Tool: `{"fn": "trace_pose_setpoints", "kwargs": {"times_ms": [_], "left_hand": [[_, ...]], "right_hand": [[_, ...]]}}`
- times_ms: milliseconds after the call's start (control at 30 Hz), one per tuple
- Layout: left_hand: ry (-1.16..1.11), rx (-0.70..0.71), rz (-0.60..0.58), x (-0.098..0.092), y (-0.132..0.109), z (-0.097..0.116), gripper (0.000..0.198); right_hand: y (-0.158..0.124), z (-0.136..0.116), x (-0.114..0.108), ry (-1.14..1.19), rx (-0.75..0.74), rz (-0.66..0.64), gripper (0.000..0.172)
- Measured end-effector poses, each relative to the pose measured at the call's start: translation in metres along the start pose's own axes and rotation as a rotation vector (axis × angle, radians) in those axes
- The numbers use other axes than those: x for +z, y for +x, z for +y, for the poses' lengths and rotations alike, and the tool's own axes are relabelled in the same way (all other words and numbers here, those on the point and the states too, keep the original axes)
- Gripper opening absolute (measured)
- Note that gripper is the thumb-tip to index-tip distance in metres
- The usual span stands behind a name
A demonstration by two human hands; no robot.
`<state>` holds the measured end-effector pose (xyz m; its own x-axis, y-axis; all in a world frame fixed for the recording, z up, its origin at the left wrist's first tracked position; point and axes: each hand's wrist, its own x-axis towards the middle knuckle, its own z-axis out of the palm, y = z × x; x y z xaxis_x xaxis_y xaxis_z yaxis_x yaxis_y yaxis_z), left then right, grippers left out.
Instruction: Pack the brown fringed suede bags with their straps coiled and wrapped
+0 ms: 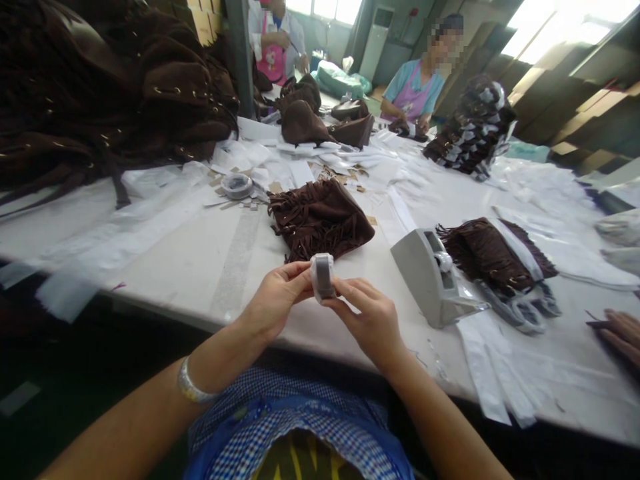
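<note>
Between both hands, above the table's near edge, is a small grey roll in white wrapping. My left hand pinches its left side with thumb and fingers. On its right side, the fingertips of my right hand close against it. Just beyond the hands a dark brown fringed bag lies on the table. To the right of my right hand stands a grey tape dispenser, with clear tape at its front.
Brown bags are heaped at the left. Another fringed bag with a white band lies right, beside grey coils and white strips. A grey coil sits left. Another person's hand is at the right edge; two people work across the table.
</note>
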<state>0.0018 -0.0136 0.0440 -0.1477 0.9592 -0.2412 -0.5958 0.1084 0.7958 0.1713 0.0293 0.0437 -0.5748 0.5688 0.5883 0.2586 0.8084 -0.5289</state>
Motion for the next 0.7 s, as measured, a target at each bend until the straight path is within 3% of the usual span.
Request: {"fn": "trace_pose_setpoints", "kwargs": {"times_ms": [167,367,533,700], "left_hand": [[-0.007,-0.053,-0.036,-0.003,-0.003,0.004,0.032],[0.115,-0.096,-0.052,-0.006,-0.001,0.005,0.02],[0.25,-0.081,-0.043,-0.001,0.004,0.009,0.032],[0.425,0.254,-0.143,-0.002,0.005,0.013,0.032]], "right_hand": [[0.001,0.007,0.001,-0.038,-0.166,-0.04,0.046],[0.004,0.006,-0.001,0.049,-0.146,-0.017,0.034],[0.006,0.001,-0.006,0.147,0.075,-0.017,0.019],[0.005,0.007,-0.009,0.437,0.352,-0.027,0.018]]}}
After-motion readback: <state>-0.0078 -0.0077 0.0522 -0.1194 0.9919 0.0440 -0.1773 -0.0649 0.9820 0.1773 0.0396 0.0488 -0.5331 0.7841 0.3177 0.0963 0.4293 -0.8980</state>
